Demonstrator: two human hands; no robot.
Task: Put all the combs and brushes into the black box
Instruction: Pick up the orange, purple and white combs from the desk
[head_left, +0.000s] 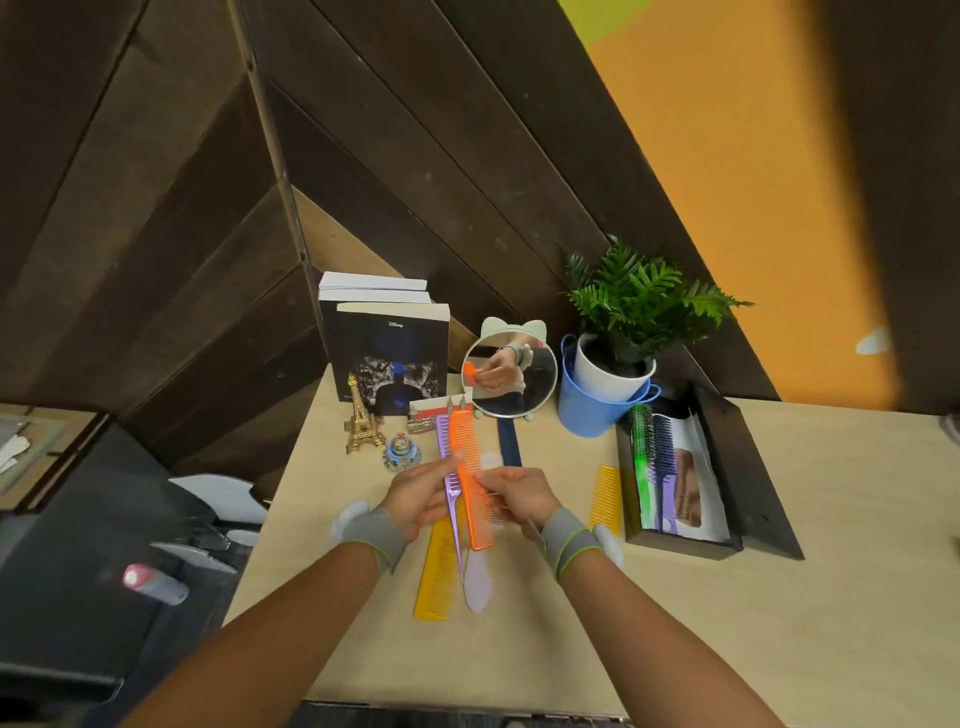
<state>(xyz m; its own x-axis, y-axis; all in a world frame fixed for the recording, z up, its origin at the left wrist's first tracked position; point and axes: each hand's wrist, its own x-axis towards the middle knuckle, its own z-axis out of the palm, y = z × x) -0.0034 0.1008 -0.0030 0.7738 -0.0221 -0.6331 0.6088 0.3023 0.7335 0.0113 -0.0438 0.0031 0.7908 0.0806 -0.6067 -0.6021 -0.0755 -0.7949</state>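
Yellow comb (438, 571): upper end hidden under the left hand (415, 493).
Purple tail comb (451, 483): middle covered by fingers.
Navy comb (508, 441): far end hidden behind the round mirror (511, 376).
Second yellow comb (605, 496): near end covered by the wrist band.
Red-tipped object (153, 582), left of the desk (675, 623): blurred, unidentifiable.
Books (384, 353): cover print too small to read.

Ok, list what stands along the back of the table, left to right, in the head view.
Eiffel Tower model → book → round mirror → blue bucket holding the potted fern → black box.
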